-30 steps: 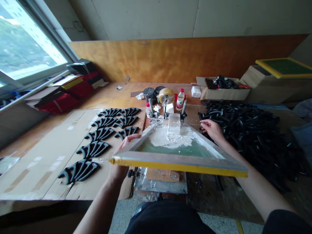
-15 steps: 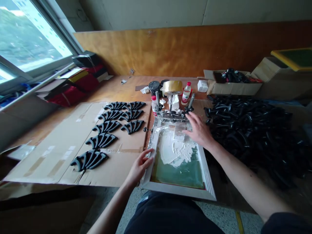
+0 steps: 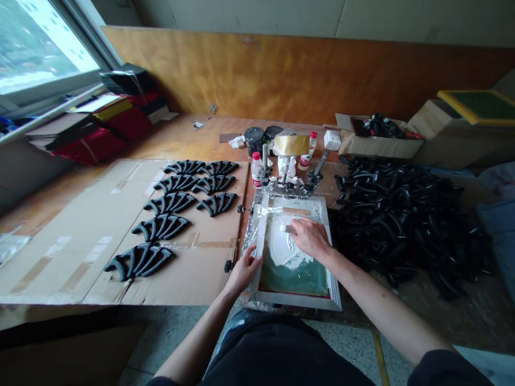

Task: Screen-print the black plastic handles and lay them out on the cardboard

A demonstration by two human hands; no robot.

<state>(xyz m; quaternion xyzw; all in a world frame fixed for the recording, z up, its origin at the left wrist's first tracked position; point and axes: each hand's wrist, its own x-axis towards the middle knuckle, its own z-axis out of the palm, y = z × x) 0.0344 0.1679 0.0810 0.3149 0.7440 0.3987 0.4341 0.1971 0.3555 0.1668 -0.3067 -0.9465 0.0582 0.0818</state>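
In front of me lies a screen-printing frame [image 3: 336, 289] with a metal rim and green mesh. Thick white ink [image 3: 281, 249] is smeared over the upper part of the mesh. My right hand [image 3: 311, 237] is closed around a small pale scraper [image 3: 287, 229] over the ink; the fingers partly hide it. My left hand [image 3: 244, 271] grips the left rim of the frame, thumb on top. A brown strip [image 3: 296, 211] shows at the mesh's far end. Behind it, a hinge clamp [image 3: 285, 185] with upright metal posts joins the frame's far side.
Black curved ribbed parts [image 3: 161, 228] lie in two columns on cardboard [image 3: 201, 284] at left. A heap of black parts [image 3: 386, 214] is at right. Behind stand a tape roll [image 3: 292, 145], bottles [image 3: 256, 169], black tubs [image 3: 254, 140] and an open box [image 3: 382, 147].
My right hand has moved from the frame's far right corner down and left over the ink, fingers now closed on the scraper. My left hand has closed more on the left rim.
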